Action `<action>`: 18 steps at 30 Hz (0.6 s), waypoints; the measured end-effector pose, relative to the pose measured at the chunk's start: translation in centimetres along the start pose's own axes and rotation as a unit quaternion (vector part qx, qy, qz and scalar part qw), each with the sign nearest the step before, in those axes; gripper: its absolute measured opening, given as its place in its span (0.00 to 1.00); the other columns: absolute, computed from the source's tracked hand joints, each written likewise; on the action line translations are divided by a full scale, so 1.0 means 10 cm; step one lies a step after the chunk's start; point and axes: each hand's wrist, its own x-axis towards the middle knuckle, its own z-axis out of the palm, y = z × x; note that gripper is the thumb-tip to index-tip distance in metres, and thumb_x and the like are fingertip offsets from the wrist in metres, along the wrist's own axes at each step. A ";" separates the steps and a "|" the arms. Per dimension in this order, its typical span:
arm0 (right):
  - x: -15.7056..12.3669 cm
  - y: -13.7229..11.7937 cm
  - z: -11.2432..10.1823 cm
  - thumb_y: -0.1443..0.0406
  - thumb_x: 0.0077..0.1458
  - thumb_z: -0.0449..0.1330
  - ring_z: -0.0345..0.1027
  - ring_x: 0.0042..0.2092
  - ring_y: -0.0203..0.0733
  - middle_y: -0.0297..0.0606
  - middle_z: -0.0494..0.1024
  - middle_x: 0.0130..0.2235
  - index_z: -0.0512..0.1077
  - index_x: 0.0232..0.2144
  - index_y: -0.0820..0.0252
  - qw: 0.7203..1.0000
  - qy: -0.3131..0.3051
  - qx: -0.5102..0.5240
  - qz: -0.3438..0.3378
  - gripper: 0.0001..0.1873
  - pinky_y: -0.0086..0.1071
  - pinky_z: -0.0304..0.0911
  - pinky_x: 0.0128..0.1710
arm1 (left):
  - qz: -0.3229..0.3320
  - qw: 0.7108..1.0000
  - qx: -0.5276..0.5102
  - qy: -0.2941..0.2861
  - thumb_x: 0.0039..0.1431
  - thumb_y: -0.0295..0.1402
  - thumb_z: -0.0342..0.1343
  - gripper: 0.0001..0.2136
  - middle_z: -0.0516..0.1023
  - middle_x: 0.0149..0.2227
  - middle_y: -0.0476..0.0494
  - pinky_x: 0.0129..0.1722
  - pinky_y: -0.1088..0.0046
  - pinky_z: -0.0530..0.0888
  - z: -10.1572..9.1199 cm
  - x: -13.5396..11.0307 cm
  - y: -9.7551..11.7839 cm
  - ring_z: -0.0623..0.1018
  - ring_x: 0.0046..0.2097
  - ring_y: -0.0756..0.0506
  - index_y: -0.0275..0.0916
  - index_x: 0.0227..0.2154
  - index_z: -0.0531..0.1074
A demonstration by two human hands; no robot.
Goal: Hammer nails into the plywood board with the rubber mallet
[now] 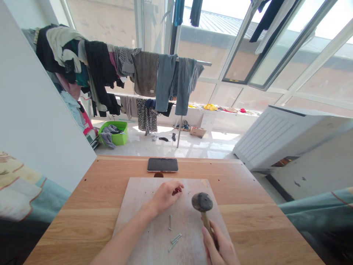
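My right hand (219, 244) is wrapped round the wooden handle of a hammer (202, 202) with a dark, blunt head, held over the right side of a pale board (138, 228). Above the upper middle of the same board is my left hand (167, 195), its fingers curled in; whatever they pinch, if anything, is too small to name. One nail (170, 222) lies on the board below my left hand. Closer to me, a few more nails (175, 239) lie together at a slant.
The board rests on a wooden table (248, 213). Beyond it lies a phone (162, 165), with a small dark round thing (159, 175) just in front of it. Past the table stand a loaded drying rack (179, 129) and a green basket (118, 138) of clothes. A white cabinet (273, 132) is at right.
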 end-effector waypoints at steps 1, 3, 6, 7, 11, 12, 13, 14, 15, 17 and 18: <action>0.01 -0.09 0.01 0.39 0.57 0.49 0.69 0.20 0.42 0.32 0.73 0.18 0.76 0.47 0.62 1.000 -0.012 0.009 0.003 0.36 0.29 0.59 0.17 | -0.001 1.000 -0.002 0.001 0.57 0.24 0.54 0.11 0.80 0.36 0.45 0.40 0.73 0.74 0.00 0.00 0.00 0.79 0.37 0.47 0.38 0.42 0.76; 0.04 -0.26 0.03 0.40 0.59 0.48 0.62 0.15 0.38 0.26 0.66 0.15 0.73 0.51 0.62 0.999 -0.039 0.031 0.009 0.36 0.28 0.54 0.14 | -0.003 1.000 -0.009 0.004 0.57 0.24 0.54 0.12 0.80 0.35 0.46 0.40 0.74 0.74 0.01 0.00 0.00 0.79 0.37 0.48 0.38 0.42 0.75; 0.08 -0.45 0.07 0.41 0.60 0.49 0.54 0.12 0.36 0.21 0.59 0.13 0.71 0.52 0.62 0.997 -0.061 0.053 -0.003 0.35 0.27 0.51 0.13 | -0.001 1.000 -0.027 0.009 0.56 0.23 0.55 0.14 0.80 0.35 0.48 0.39 0.75 0.73 0.02 0.00 -0.02 0.78 0.36 0.49 0.38 0.45 0.74; 0.10 -0.49 0.08 0.41 0.60 0.50 0.54 0.13 0.36 0.21 0.59 0.13 0.71 0.51 0.63 0.996 -0.062 0.056 -0.013 0.34 0.27 0.51 0.14 | 0.001 0.999 -0.031 0.009 0.56 0.23 0.55 0.15 0.80 0.34 0.48 0.39 0.75 0.73 0.03 0.00 -0.02 0.78 0.35 0.49 0.38 0.46 0.74; 0.16 -0.52 0.14 0.43 0.61 0.50 0.56 0.14 0.36 0.23 0.61 0.15 0.71 0.50 0.64 0.991 -0.113 0.068 -0.017 0.33 0.28 0.52 0.14 | 0.001 0.999 -0.034 0.010 0.56 0.22 0.55 0.18 0.80 0.33 0.49 0.37 0.76 0.72 0.03 0.00 -0.03 0.77 0.34 0.49 0.39 0.49 0.73; 0.16 -0.50 0.15 0.43 0.61 0.50 0.56 0.14 0.35 0.23 0.61 0.16 0.71 0.49 0.64 0.989 -0.126 0.074 -0.011 0.32 0.27 0.51 0.14 | -0.001 0.999 -0.034 0.008 0.56 0.22 0.55 0.18 0.80 0.34 0.49 0.37 0.75 0.72 0.03 0.00 -0.03 0.77 0.34 0.49 0.39 0.50 0.73; 0.15 -0.47 0.16 0.43 0.60 0.50 0.55 0.14 0.35 0.23 0.61 0.16 0.71 0.49 0.63 0.989 -0.128 0.080 -0.004 0.32 0.27 0.50 0.14 | -0.004 0.999 -0.033 0.006 0.57 0.23 0.55 0.19 0.80 0.35 0.48 0.38 0.75 0.73 0.02 0.00 -0.03 0.78 0.35 0.49 0.39 0.51 0.72; 0.13 -0.42 0.16 0.42 0.60 0.50 0.55 0.14 0.34 0.23 0.62 0.17 0.71 0.48 0.63 0.989 -0.120 0.083 0.002 0.32 0.27 0.49 0.13 | -0.007 0.999 -0.031 0.002 0.57 0.23 0.55 0.19 0.81 0.36 0.48 0.40 0.74 0.73 0.02 0.00 -0.02 0.78 0.36 0.49 0.39 0.51 0.72; 0.11 -0.36 0.16 0.41 0.59 0.50 0.55 0.14 0.34 0.23 0.62 0.17 0.71 0.48 0.62 0.991 -0.104 0.082 0.007 0.33 0.28 0.49 0.13 | -0.010 1.000 -0.029 -0.003 0.57 0.23 0.55 0.19 0.81 0.37 0.48 0.40 0.74 0.74 0.01 0.00 -0.01 0.78 0.36 0.48 0.39 0.52 0.71; 0.05 -0.21 0.16 0.39 0.58 0.49 0.57 0.14 0.36 0.25 0.64 0.17 0.71 0.49 0.63 0.995 -0.065 0.068 0.014 0.36 0.29 0.50 0.14 | -0.010 1.000 -0.014 -0.013 0.57 0.25 0.56 0.19 0.80 0.40 0.46 0.41 0.72 0.75 -0.02 -0.01 0.02 0.78 0.36 0.48 0.38 0.52 0.70; 0.01 -0.13 0.16 0.38 0.57 0.49 0.60 0.15 0.37 0.26 0.66 0.17 0.71 0.49 0.64 0.997 -0.049 0.055 0.016 0.38 0.29 0.52 0.15 | -0.005 1.000 0.004 -0.015 0.57 0.26 0.57 0.19 0.80 0.42 0.45 0.42 0.72 0.75 -0.04 -0.01 0.04 0.78 0.37 0.48 0.38 0.53 0.69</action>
